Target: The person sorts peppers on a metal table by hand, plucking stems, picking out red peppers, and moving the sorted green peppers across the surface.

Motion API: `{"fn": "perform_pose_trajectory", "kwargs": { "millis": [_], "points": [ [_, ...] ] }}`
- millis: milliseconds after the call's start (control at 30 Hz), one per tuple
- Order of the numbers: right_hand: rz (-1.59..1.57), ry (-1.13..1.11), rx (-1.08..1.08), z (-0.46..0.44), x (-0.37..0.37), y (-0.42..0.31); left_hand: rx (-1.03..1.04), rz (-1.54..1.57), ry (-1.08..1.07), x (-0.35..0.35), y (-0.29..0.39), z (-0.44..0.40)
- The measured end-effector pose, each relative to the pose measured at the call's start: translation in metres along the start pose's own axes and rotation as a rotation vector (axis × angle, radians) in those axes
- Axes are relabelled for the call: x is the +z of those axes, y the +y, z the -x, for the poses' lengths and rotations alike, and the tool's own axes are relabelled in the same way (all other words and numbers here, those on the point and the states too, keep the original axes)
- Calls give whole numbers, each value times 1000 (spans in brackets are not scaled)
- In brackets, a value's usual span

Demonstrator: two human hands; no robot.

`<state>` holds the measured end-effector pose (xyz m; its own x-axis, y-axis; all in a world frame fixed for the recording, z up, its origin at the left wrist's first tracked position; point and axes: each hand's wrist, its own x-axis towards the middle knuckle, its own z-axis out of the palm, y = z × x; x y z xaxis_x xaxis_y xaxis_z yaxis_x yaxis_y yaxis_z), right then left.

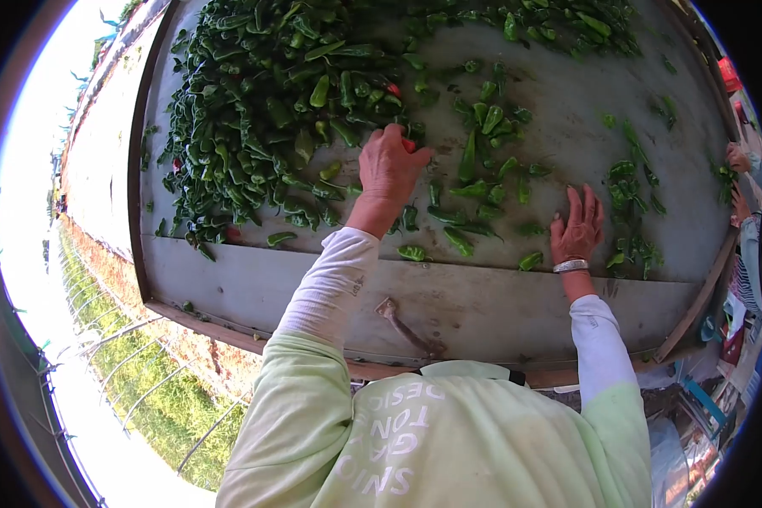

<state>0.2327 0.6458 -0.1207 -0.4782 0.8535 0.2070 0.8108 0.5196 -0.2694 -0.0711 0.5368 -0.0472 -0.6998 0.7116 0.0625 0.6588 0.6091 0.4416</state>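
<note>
Green peppers lie in a dense pile on the left of a grey metal table. My left hand is at the pile's right edge, its fingers closed around a red pepper, which shows between thumb and forefinger. Another red pepper lies just above. Further right, my right hand is open over the table, fingers apart and pointing away from me, with nothing visible in it. Loose green peppers are scattered between and beyond both hands. One pepper lies just left of my right wrist.
A wooden rim borders the table. A curved handle-like piece lies near the front edge. At the far right, another person's hands are at the table's edge. More peppers lie right of my right hand.
</note>
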Motion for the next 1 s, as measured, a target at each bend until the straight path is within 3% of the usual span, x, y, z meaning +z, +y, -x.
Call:
{"fn": "perform_pose_trajectory", "kwargs": {
  "millis": [133,200,267,333,367,400,467,600,667,800,833,900,933,1000],
  "points": [
    [25,8,-26,2,0,0,44,57,-41,11,15,6],
    [67,3,-3,-1,-3,1,220,187,-95,23,15,19],
    [66,-27,24,0,-3,-2,214,301,-74,22,9,26],
    [53,-14,15,-1,-3,-1,-220,680,-204,12,0,29],
    [35,3,-2,0,-3,0,-385,1038,-259,3,-5,28],
    [38,2,0,2,-4,0,-385,1040,-263,-2,-13,27],
    [48,-8,8,0,-3,-1,-567,1402,-308,-11,-29,19],
    [38,-7,5,0,-4,-2,-475,1650,-253,-33,-18,-1],
    [23,-3,6,0,-4,-1,-457,1633,-233,-40,-17,-18],
    [33,-47,41,0,-5,-2,-109,514,58,-30,-23,-74],
    [20,-33,33,-1,-4,-2,-112,516,50,-27,-22,-86],
    [16,-27,29,2,-4,-1,218,-141,147,-21,-19,-103],
    [20,-32,34,1,-3,-1,221,-136,143,-19,-17,-107],
    [28,-34,45,-1,-3,-1,298,-367,-64,-19,-9,-112]
  ]
}}
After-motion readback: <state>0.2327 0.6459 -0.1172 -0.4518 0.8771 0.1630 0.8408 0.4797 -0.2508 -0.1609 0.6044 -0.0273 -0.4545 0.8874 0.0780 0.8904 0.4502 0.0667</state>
